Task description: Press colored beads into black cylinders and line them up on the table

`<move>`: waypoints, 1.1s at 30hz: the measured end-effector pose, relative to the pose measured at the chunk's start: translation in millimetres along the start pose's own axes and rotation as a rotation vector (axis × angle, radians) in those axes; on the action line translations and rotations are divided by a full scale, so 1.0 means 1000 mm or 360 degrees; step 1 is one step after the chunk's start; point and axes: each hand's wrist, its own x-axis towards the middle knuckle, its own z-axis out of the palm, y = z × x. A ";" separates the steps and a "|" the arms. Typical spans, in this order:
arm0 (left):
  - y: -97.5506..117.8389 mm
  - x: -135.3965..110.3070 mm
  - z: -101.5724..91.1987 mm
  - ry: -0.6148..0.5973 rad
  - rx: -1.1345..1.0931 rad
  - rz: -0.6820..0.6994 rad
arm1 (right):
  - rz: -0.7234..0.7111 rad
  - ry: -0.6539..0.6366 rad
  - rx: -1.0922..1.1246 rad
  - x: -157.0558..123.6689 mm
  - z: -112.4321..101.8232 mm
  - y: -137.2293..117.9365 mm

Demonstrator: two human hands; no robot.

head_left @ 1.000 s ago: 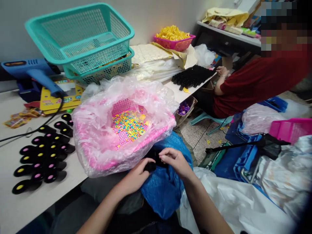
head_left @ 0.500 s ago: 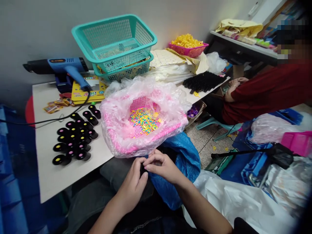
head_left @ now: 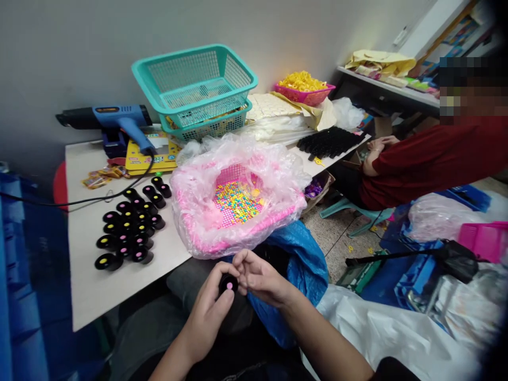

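Head view: clock positions taken from the centre of the plastic-lined pink basket (head_left: 210, 247). At six o'clock, grips a black cylindrical piece (head_left: 228, 284) in the left hand (head_left: 209, 302), clamped between thumb at the piece's six o'clock edge and fingers at its twelve o'clock edge. Presents the round end, marked with a pink dot (head_left: 229, 286), toward the camera. Has the right hand (head_left: 262, 280) just beside, at three o'clock from the piece, with fingers bent toward the left fingertips; cannot tell whether closed on anything. Contains small multicoloured pieces (head_left: 237, 205) inside the basket. At nine o'clock, shows a cluster of similar black pieces (head_left: 127, 227), many marked with yellow or pink dots, on the white tabletop (head_left: 91, 296). At ten, shows a blue and black heat gun (head_left: 119, 112); at eleven, stacked teal baskets (head_left: 222, 103); at two, rows of black items (head_left: 329, 143). Toward three, shows a co-worker (head_left: 440, 161) in a red top, with both hands close together. Between four and five, shows a blue plastic bag (head_left: 309, 264).
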 end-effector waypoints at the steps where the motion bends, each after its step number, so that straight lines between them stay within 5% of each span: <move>1: 0.000 -0.002 -0.003 0.0043 -0.0045 -0.0027 | -0.0014 -0.0055 -0.0077 -0.002 0.000 -0.006; 4: -0.007 -0.012 -0.014 0.0280 -0.0124 -0.0087 | -0.0135 -0.0037 -0.0541 0.001 -0.004 -0.036; 8: -0.029 -0.034 -0.037 0.0720 -0.0304 -0.0260 | -0.0431 0.0396 -0.1683 0.048 -0.026 -0.093; 12: -0.053 -0.052 -0.072 0.1123 -0.0074 -0.0369 | -0.0018 0.0131 -0.2858 0.124 -0.054 -0.123; 15: -0.064 -0.056 -0.102 0.1400 0.0303 -0.0282 | 0.0119 -0.0047 -0.3051 0.166 -0.066 -0.119; 20: -0.067 -0.055 -0.133 0.1498 0.0926 -0.0471 | 0.0246 -0.0139 -0.3293 0.187 -0.083 -0.116; 26: -0.066 -0.043 -0.134 0.1638 0.1456 -0.0589 | 0.0288 -0.0415 -0.3304 0.178 -0.101 -0.127; 30: -0.058 -0.033 -0.129 0.1672 0.1400 -0.0776 | 0.0195 -0.0544 -0.3311 0.174 -0.102 -0.126; 33: -0.061 -0.035 -0.126 0.1736 0.1212 -0.0566 | 0.0150 -0.0517 -0.3344 0.175 -0.103 -0.127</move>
